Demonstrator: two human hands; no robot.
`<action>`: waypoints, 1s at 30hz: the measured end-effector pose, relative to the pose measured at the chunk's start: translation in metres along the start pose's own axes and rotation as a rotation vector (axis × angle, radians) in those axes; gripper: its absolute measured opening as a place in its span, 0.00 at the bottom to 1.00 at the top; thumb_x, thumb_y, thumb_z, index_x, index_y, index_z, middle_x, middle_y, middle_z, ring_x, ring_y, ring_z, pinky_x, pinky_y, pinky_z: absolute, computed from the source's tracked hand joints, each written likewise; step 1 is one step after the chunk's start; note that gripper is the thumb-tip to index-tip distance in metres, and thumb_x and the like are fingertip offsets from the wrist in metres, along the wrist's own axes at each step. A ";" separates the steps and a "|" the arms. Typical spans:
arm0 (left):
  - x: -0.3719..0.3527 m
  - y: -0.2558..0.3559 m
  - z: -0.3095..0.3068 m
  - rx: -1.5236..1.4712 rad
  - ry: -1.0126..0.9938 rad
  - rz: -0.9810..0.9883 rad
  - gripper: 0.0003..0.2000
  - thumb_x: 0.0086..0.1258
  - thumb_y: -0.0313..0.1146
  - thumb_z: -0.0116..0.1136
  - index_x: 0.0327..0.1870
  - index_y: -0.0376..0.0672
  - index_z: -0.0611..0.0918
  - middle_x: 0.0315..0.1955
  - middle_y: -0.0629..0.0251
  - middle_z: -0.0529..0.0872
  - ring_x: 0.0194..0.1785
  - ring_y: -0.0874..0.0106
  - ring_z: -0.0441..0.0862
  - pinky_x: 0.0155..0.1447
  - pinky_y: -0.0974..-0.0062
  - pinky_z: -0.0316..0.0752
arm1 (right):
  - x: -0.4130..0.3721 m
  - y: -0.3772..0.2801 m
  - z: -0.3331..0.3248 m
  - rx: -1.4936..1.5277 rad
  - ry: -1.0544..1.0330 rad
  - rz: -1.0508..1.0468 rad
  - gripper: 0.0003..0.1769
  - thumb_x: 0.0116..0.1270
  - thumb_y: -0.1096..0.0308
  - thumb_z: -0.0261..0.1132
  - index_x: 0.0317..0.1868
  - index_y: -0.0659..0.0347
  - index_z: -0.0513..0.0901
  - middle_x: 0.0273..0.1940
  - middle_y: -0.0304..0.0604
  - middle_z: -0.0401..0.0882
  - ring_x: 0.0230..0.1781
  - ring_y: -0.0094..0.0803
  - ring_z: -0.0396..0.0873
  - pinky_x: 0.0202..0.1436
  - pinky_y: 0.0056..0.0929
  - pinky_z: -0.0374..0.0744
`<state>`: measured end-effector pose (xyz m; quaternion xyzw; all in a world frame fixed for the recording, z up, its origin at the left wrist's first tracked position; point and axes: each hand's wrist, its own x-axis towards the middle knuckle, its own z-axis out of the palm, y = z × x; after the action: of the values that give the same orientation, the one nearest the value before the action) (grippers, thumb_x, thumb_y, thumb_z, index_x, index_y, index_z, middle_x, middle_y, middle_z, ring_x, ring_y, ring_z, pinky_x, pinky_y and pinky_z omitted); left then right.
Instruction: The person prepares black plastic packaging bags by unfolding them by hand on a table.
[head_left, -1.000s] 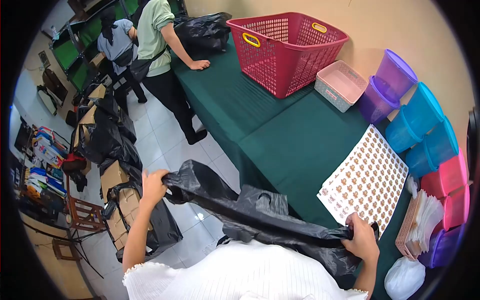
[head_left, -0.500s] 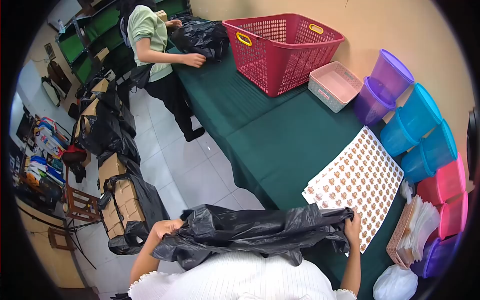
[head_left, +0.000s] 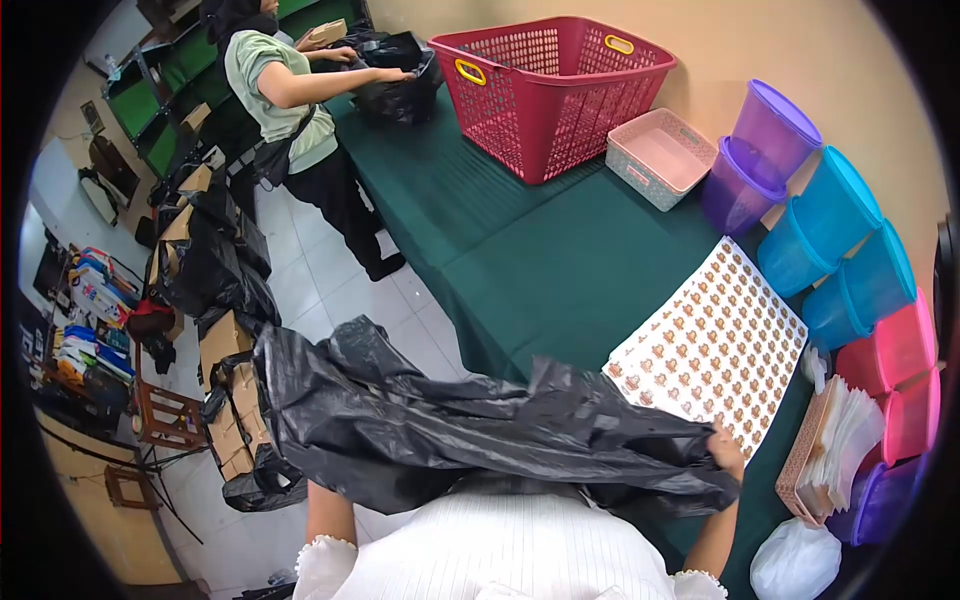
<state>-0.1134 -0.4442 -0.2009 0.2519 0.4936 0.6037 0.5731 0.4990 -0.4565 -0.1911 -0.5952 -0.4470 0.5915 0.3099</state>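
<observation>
A large black plastic bag (head_left: 440, 420) stretches crumpled across the front of my body, its left part raised and spread wide. Gathered at its right end, the plastic is gripped by my right hand (head_left: 726, 450), fingers closed, beside the printed sheets. My left forearm (head_left: 331, 513) goes up behind the bag; the plastic hides that hand and its fingers. White sheets (head_left: 710, 350) with rows of small brown printed motifs lie on the green-covered table (head_left: 540, 270), just beyond my right hand.
A red basket (head_left: 545, 100), a small pink-grey basket (head_left: 660, 160) and colored tubs (head_left: 825, 215) line the wall side. At the far end, a person (head_left: 280, 90) handles another black bag (head_left: 400, 85). Bagged cardboard boxes (head_left: 235, 410) stand on the floor at left.
The black bag has spread out and risen on the left, now covering my left hand. My right hand moved slightly right and down. The other person now pulls the far bag's mouth open.
</observation>
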 end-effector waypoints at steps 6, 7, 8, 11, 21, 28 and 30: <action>-0.010 -0.010 0.004 0.065 -0.209 -0.173 0.16 0.57 0.40 0.54 0.37 0.33 0.77 0.36 0.56 0.79 0.38 0.66 0.78 0.43 0.72 0.74 | -0.011 0.001 0.001 -0.054 0.134 -0.002 0.18 0.55 0.68 0.59 0.45 0.69 0.73 0.39 0.43 0.76 0.31 0.25 0.74 0.36 0.22 0.73; -0.012 -0.016 0.007 0.056 -0.236 -0.204 0.16 0.57 0.40 0.54 0.37 0.34 0.77 0.36 0.56 0.79 0.38 0.66 0.78 0.43 0.71 0.74 | -0.010 0.000 0.007 -0.058 0.150 -0.005 0.18 0.55 0.68 0.59 0.45 0.68 0.73 0.39 0.43 0.76 0.31 0.26 0.74 0.36 0.22 0.73; -0.013 -0.022 0.008 0.045 -0.251 -0.228 0.16 0.57 0.40 0.54 0.37 0.34 0.77 0.36 0.56 0.79 0.38 0.66 0.78 0.43 0.71 0.74 | -0.010 0.000 0.010 -0.059 0.164 -0.009 0.18 0.55 0.68 0.59 0.45 0.68 0.73 0.39 0.43 0.76 0.31 0.26 0.74 0.36 0.22 0.74; -0.019 -0.041 0.011 -0.029 -0.244 -0.256 0.16 0.57 0.40 0.53 0.37 0.34 0.77 0.36 0.56 0.80 0.37 0.66 0.78 0.43 0.71 0.74 | -0.012 -0.002 0.015 -0.040 0.211 -0.027 0.18 0.55 0.67 0.59 0.45 0.68 0.73 0.39 0.43 0.76 0.31 0.26 0.74 0.36 0.23 0.74; 0.020 -0.018 0.074 -0.277 -0.110 0.019 0.17 0.59 0.42 0.52 0.37 0.34 0.77 0.36 0.57 0.80 0.37 0.66 0.78 0.44 0.70 0.74 | -0.020 -0.014 0.027 0.163 0.391 -0.124 0.18 0.55 0.66 0.59 0.45 0.67 0.73 0.39 0.43 0.76 0.32 0.27 0.75 0.37 0.24 0.74; 0.074 0.117 0.166 -0.385 -0.250 0.515 0.17 0.60 0.42 0.50 0.37 0.35 0.77 0.36 0.58 0.80 0.36 0.65 0.78 0.44 0.70 0.74 | -0.001 -0.085 0.019 0.441 0.558 -0.461 0.19 0.55 0.66 0.59 0.45 0.67 0.73 0.40 0.44 0.76 0.32 0.27 0.75 0.37 0.25 0.74; 0.103 0.184 0.199 -0.453 -0.344 0.700 0.17 0.60 0.43 0.50 0.37 0.35 0.77 0.36 0.58 0.80 0.36 0.65 0.79 0.44 0.70 0.74 | 0.015 -0.120 0.012 0.540 0.581 -0.585 0.19 0.55 0.66 0.59 0.45 0.67 0.73 0.40 0.44 0.76 0.32 0.28 0.75 0.37 0.25 0.74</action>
<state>-0.0437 -0.2601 0.0116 0.3686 0.1315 0.8035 0.4486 0.4656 -0.3959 -0.0910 -0.4836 -0.3213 0.3842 0.7179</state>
